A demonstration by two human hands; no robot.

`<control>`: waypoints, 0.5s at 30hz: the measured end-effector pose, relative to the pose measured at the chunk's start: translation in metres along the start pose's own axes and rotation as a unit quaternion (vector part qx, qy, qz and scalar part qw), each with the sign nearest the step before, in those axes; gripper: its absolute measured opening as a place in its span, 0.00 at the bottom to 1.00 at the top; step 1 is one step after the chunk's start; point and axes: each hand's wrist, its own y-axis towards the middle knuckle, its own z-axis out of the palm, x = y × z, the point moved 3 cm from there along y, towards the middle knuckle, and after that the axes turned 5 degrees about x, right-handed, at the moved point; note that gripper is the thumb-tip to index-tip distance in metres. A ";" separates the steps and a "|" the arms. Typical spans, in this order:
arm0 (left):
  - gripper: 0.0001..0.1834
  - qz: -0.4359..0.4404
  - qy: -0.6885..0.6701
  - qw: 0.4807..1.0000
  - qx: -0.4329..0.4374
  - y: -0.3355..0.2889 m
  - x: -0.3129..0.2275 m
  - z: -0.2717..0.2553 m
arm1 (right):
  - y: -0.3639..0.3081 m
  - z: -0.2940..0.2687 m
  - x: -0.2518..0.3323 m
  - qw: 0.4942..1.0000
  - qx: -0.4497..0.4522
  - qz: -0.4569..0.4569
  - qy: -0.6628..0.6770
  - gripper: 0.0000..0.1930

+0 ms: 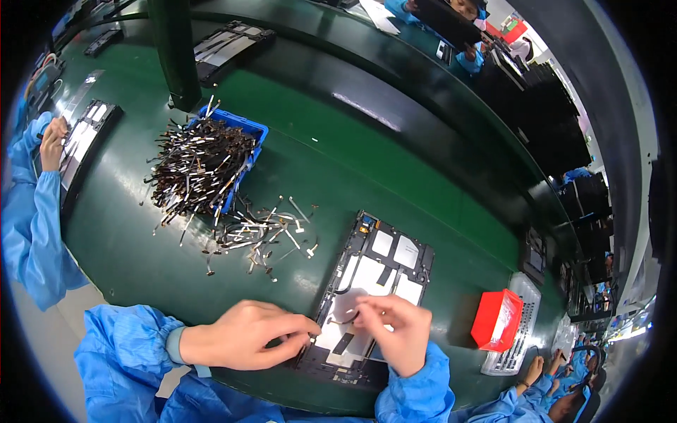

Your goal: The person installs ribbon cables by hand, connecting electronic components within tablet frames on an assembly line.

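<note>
Pinning open tablet chassis point(377, 271) flat on green tabletop point(395, 176), both hands at its 6 o'clock end. Left hand point(250, 335) fingers narrow, tips pressed on frame edge, probably steadying it. Right hand point(395, 331) fingers pinched on thin dark flex cable point(340, 319), curling over board. Blue bin point(247, 130) of spare cables at 10 o'clock, loose ones spilled within reach. Red box point(497, 319) at 3 o'clock.

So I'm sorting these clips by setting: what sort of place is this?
Most likely an electronics assembly line: an opened tablet-like device lies on a green conveyor belt, a blue bin overflows with small flex cables, and co-workers in blue smocks work alongside.
</note>
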 end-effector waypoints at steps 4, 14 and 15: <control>0.13 0.134 0.350 0.919 -0.119 0.008 -0.002 -0.012 | 0.025 0.000 -0.028 0.989 0.009 0.051 0.139 0.07; 0.14 0.186 0.468 0.861 -0.067 0.026 0.008 -0.002 | 0.026 0.008 -0.028 0.997 -0.030 0.033 0.066 0.07; 0.14 0.187 0.466 0.863 -0.061 0.028 0.010 -0.003 | 0.027 0.008 -0.028 0.998 -0.025 0.024 0.054 0.07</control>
